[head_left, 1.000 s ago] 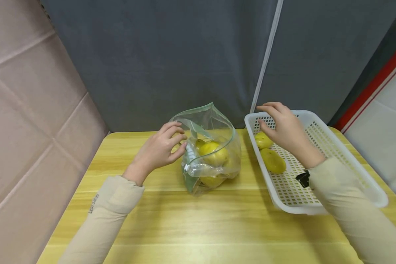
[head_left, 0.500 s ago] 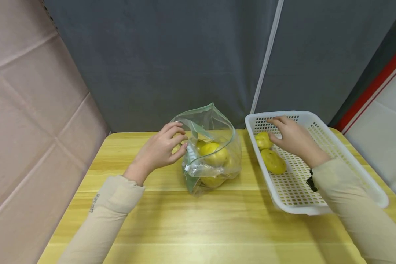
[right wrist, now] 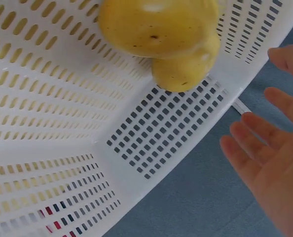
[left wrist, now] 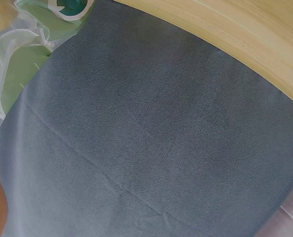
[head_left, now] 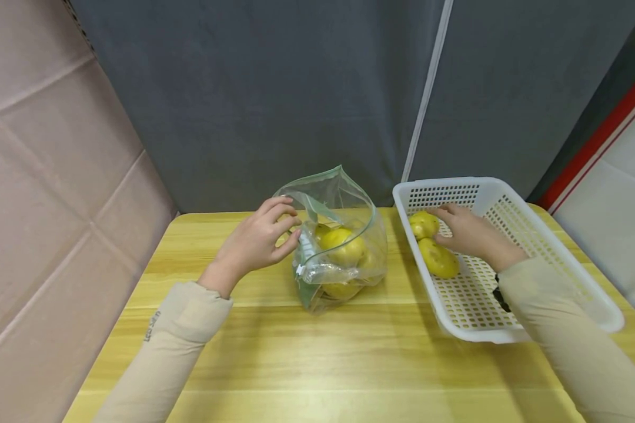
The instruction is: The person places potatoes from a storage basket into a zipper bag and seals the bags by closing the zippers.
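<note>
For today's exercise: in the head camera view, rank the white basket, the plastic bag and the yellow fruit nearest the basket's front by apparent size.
1. white basket
2. plastic bag
3. yellow fruit

The basket's near end lies closer to the camera, yet its lead looks clear.

Pale yellow wood-grain tabletop (head_left: 317,352) up front, evenly lit. Behind it, dark grey fabric backdrop (head_left: 275,94) with a white seam strip (head_left: 428,88) running down. Pinkish creased panel (head_left: 47,194) at left; red-and-white edge (head_left: 603,141) at right.
</note>
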### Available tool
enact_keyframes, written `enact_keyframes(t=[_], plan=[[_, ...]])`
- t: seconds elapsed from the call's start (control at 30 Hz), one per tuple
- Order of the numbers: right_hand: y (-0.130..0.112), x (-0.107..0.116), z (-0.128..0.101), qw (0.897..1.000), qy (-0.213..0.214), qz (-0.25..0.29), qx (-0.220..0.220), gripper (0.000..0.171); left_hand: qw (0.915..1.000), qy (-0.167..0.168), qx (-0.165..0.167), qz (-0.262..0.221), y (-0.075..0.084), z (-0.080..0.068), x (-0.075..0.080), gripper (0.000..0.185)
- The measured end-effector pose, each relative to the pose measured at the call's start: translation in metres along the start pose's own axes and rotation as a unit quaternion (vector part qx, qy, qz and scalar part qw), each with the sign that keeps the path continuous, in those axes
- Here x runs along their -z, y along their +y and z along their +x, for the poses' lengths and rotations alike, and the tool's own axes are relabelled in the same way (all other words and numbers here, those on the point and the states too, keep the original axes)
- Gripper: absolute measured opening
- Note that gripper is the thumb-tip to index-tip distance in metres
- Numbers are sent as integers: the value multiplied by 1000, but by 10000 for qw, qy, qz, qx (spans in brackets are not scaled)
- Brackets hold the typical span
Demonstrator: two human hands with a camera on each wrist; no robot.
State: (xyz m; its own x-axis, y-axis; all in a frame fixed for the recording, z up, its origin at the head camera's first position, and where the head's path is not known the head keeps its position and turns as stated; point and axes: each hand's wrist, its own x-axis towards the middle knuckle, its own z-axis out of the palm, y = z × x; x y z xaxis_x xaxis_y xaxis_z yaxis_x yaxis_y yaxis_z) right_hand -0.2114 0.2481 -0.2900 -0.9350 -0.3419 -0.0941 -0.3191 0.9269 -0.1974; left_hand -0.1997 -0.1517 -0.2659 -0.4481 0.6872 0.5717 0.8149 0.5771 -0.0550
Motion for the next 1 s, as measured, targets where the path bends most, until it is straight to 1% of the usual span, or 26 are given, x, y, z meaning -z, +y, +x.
enact_keyframes(t=[0.3, 0.5, 0.7, 0.87, 1.0], plan=[[5, -10, 0, 9998, -207, 37, 9, 62, 10000, 14, -11, -15, 0, 0, 0, 13], [7, -13, -1, 9982, -570, -105, -121, 67, 10000, 78, -39, -27, 1, 0, 0, 13], [7, -18, -1, 9969, -782, -52, -74, 71, 10000, 25, -4, -28, 2, 0, 0, 14], [6, -23, -2, 9959, -898, -39, -93, 73, 10000, -2, 24, -43, 2, 0, 0, 14], [7, -26, -3, 9959, -891, -86, -126, 72, 10000, 6, 23, -58, 2, -2, 0, 14]])
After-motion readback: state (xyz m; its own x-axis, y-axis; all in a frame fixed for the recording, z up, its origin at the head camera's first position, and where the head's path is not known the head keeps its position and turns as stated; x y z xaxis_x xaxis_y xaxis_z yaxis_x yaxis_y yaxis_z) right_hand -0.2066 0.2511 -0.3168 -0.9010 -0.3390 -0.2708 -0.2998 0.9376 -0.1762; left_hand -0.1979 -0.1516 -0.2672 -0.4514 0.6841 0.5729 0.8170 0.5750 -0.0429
